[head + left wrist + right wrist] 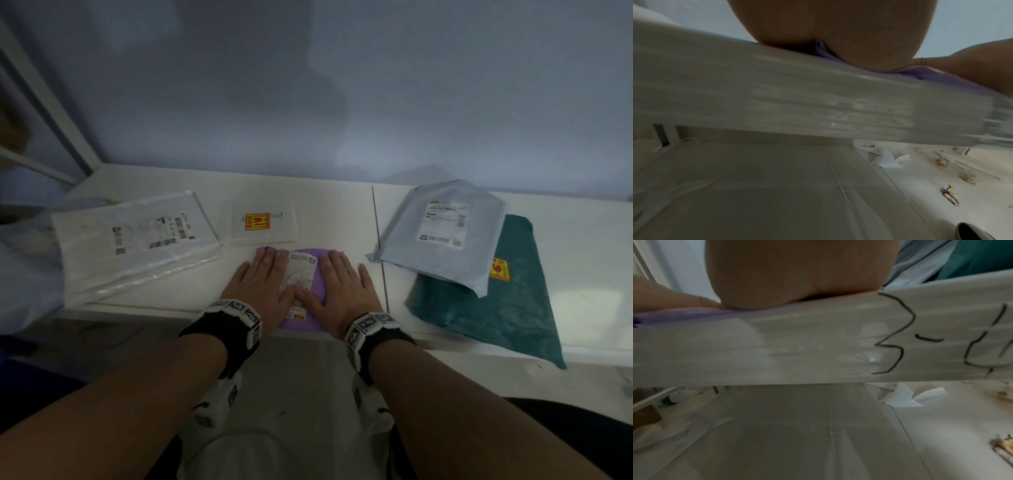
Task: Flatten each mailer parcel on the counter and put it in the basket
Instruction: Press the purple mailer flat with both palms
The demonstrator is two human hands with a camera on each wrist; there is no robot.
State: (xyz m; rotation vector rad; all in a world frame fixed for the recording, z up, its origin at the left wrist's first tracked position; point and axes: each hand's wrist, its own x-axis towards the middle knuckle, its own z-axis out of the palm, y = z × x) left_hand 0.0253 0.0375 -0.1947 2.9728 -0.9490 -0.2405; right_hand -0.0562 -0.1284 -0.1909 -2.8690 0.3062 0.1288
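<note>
A small purple mailer (pixel 317 274) with a white label lies at the front edge of the white counter (pixel 329 212). My left hand (pixel 262 279) and right hand (pixel 337 282) both press flat on it, side by side, fingers straight. The wrist views show only each palm heel, left hand (pixel 838 32) and right hand (pixel 801 272), on the purple mailer (pixel 920 73) (pixel 684 315) at the counter's edge (pixel 777 100) (pixel 797 344). Other parcels on the counter: a clear-white mailer (pixel 137 240), a small white one (pixel 262 222), a grey one (pixel 442 236) lying on a dark green one (pixel 496 301). No basket is visible.
A wall rises right behind the counter. A seam (pixel 378 240) splits the counter right of my hands. Below the edge the floor (pixel 777 186) holds paper scraps (pixel 906 397). A pale bag (pixel 20 267) lies at the far left.
</note>
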